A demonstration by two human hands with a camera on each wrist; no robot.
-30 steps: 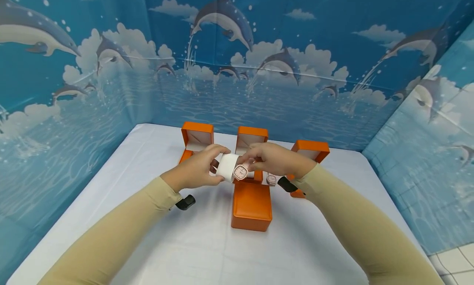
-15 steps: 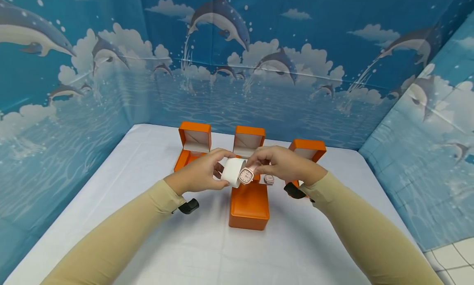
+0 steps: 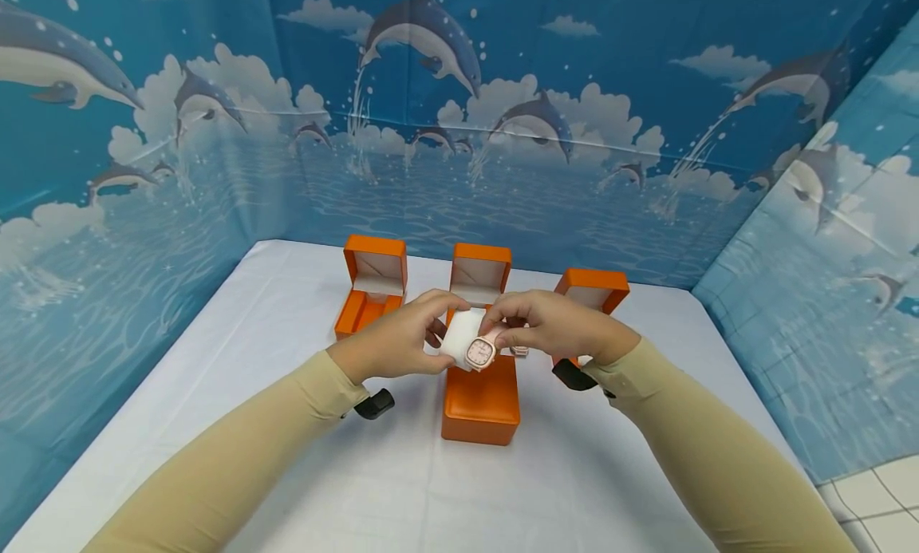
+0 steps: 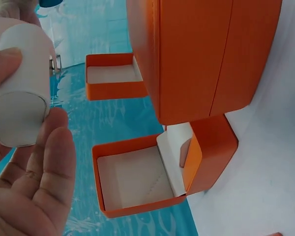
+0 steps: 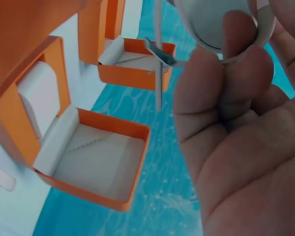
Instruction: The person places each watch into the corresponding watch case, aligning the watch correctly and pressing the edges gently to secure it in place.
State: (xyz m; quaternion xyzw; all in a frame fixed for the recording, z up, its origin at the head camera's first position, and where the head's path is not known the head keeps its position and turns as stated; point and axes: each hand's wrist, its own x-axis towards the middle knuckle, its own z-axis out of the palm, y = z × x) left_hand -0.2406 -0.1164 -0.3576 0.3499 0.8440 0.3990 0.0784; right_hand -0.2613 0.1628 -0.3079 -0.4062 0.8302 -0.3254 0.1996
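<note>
Above the table, my left hand (image 3: pixel 395 339) grips a white watch cushion (image 3: pixel 463 333), thumb on one side and fingers on the other. My right hand (image 3: pixel 563 325) pinches a pale pink wristwatch (image 3: pixel 480 352) by its strap, the square dial facing up against the cushion's right end. The left wrist view shows the pink strap (image 4: pixel 5 23) around the far part of the cushion (image 4: pixel 27 64), a metal buckle (image 4: pixel 56 64) sticking out beside it. In the right wrist view the buckle (image 5: pixel 162 56) hangs loose by my fingers (image 5: pixel 201 83).
A closed orange box (image 3: pixel 481 405) stands below my hands. Behind are three open orange boxes: left (image 3: pixel 375 248), middle (image 3: pixel 483 254) and right (image 3: pixel 596 279). Another watch (image 3: pixel 519 351) lies behind my right hand, partly hidden. The white tablecloth (image 3: pixel 345 473) reaches a dolphin-print curtain.
Both hands have shifted slightly right and down in the head view. The cushion and the watch have come closer, and the dial now overlaps the cushion's end.
</note>
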